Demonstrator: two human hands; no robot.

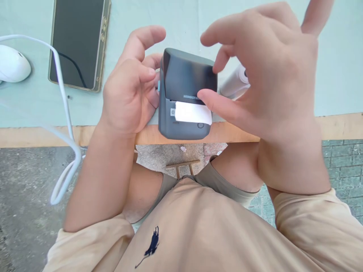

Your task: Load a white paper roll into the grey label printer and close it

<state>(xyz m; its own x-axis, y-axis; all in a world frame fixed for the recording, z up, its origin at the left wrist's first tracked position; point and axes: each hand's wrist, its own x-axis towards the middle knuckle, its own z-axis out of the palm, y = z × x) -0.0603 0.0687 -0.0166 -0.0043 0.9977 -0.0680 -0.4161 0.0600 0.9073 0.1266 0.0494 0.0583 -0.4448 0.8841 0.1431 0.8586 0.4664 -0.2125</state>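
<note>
A dark grey label printer (188, 73) with a glossy black lid stands at the table's front edge, between my hands. From its front slot a blank white label (193, 112) sticks out, above a round power button. My left hand (133, 83) is at the printer's left side, palm turned in and fingers loosely curled and apart. Some of its fingertips come close to the casing; whether they touch it I cannot tell. My right hand (266, 68) hovers at the right, thumb and fingers spread, the thumb tip overlapping the lid's lower right corner. Partly behind that hand lies a white roll (235, 81).
At the upper left lies a dark-screened phone or tablet (78, 41) in a clear case. A white mouse (14, 64) sits at the far left. One white cable (61, 75) loops across the device and hangs over the wooden table edge (36, 136).
</note>
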